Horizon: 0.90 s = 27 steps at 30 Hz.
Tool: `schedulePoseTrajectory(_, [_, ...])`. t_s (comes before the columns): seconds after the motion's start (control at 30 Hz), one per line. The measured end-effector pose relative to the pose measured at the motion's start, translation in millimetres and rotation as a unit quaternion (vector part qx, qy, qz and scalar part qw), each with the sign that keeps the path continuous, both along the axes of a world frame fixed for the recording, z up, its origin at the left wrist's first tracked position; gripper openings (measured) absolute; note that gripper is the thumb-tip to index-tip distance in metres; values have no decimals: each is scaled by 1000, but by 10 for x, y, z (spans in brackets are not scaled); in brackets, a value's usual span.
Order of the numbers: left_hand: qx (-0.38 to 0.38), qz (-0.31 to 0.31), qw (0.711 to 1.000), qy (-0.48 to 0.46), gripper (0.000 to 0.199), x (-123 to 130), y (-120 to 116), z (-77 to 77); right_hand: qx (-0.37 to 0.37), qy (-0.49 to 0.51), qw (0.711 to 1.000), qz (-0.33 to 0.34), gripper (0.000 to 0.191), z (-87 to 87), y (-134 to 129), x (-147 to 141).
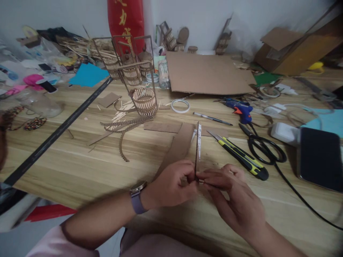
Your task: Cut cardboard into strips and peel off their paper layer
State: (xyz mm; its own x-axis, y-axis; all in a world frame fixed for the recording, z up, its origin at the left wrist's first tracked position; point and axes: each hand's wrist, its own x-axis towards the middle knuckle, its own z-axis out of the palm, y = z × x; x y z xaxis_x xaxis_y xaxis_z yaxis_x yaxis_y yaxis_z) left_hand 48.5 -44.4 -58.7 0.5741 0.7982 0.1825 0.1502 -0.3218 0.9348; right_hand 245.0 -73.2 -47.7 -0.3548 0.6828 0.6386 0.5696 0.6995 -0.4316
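Note:
A narrow cardboard strip [198, 142], with white printed paper on one side, stands on edge and points away from me. My left hand [174, 184], wearing a watch, pinches its near end between thumb and fingers. At that same end my right hand [237, 200] has its thumb and fingertips closed together against the strip; its exact grip is partly hidden. Beneath and to the left lies a wider cardboard strip [179, 146], crossing another flat cardboard piece [162, 126]. A yellow and black utility knife [241, 155] lies just beyond my right hand.
Black scissors [265, 148], a phone [321, 157], a blue glue gun [242, 110] and a pen [212, 118] lie to the right. A small stick basket [144, 101], corrugated strips [122, 134] and a tape roll [180, 106] sit ahead. Behind them is a large cardboard sheet [209, 73].

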Motion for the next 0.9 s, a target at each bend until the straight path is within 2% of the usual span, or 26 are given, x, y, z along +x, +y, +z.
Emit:
schedulePoseTrajectory(0.23, [2, -35, 999, -13, 19, -13, 4, 5, -108, 74, 990, -54, 10, -18, -27, 19])
schedulePoseTrajectory(0.33, [1, -53, 999, -9, 19, -27, 17, 23, -160, 131, 976, -74, 18, -21, -11, 5])
schedulePoseTrajectory(0.4, [-3, -54, 999, -4, 20, -32, 30, 33, -164, 149, 973, -71, 21, -22, -8, -8])
schedulePoseTrajectory(0.47, [-26, -44, 999, -2, 21, -28, 42, 38, -143, 141, 977, -70, 17, -29, -18, -17])
schedulePoseTrajectory(0.6, [-162, -24, 986, -4, 32, -2, 49, 32, -78, 99, 991, -52, 7, -66, -43, -13])
schedulePoseTrajectory(0.67, [-188, -19, 982, 3, 31, 7, 46, 34, -42, 77, 996, -29, 7, -88, -34, -7])
schedulePoseTrajectory(0.9, [-35, -5, 999, 24, 20, 5, 29, 39, 40, -26, 998, -28, 5, -77, 40, -15])
